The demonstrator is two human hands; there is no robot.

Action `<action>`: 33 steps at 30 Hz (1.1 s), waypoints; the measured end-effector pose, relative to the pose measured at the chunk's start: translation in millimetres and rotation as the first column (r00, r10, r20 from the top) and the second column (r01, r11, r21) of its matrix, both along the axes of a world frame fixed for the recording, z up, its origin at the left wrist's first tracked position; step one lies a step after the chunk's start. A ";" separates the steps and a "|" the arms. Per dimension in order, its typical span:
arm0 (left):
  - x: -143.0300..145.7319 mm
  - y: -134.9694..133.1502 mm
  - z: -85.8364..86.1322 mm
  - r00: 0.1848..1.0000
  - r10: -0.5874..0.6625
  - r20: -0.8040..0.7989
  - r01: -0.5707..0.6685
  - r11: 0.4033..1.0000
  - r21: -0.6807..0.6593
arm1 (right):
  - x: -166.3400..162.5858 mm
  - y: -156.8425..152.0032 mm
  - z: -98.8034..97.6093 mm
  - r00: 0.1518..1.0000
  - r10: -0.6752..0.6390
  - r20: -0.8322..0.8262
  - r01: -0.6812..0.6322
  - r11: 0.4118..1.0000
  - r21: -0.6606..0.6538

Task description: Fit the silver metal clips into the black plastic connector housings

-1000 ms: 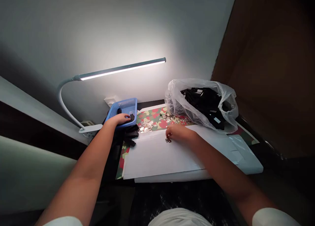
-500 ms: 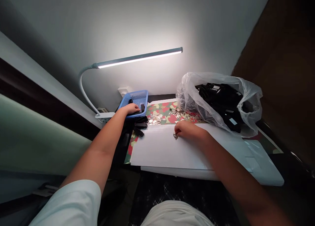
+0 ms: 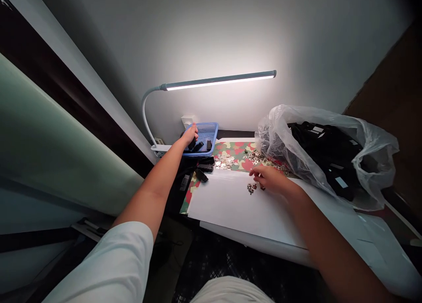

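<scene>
My left hand (image 3: 190,135) is at the left side of a blue mesh basket (image 3: 212,131), its fingers curled round a small black piece partly hidden by the hand. More black pieces (image 3: 209,144) lie in the basket. Over a white sheet (image 3: 224,197), my right hand (image 3: 269,178) has its fingers apart. Small shiny metal parts (image 3: 250,188) lie on the sheet just below and beside those fingers; some are partly covered by the hand.
Flat metal pieces (image 3: 226,162) and a heap of small metal parts (image 3: 257,157) lie on a camouflage-patterned mat (image 3: 232,148). Black pieces (image 3: 201,175) sit in front of the basket. A clear plastic bag (image 3: 277,131) of black items stands right, and a clip lamp (image 3: 220,80) reaches overhead.
My right hand has opened, and the metal parts it held now lie on the white sheet. My left hand has lifted from inside the basket to its left side. The view has shifted left.
</scene>
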State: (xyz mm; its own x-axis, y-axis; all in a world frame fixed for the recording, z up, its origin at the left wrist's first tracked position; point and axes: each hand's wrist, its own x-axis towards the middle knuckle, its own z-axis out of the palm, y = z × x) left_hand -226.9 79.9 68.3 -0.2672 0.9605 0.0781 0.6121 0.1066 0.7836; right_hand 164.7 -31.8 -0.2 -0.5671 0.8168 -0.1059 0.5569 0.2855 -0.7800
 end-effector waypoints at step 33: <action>224.8 -105.7 -32.2 -0.048 0.008 0.999 0.215 0.977 0.002 | -20.7 4.0 6.8 0.526 -0.351 -0.774 0.224 0.936 -0.272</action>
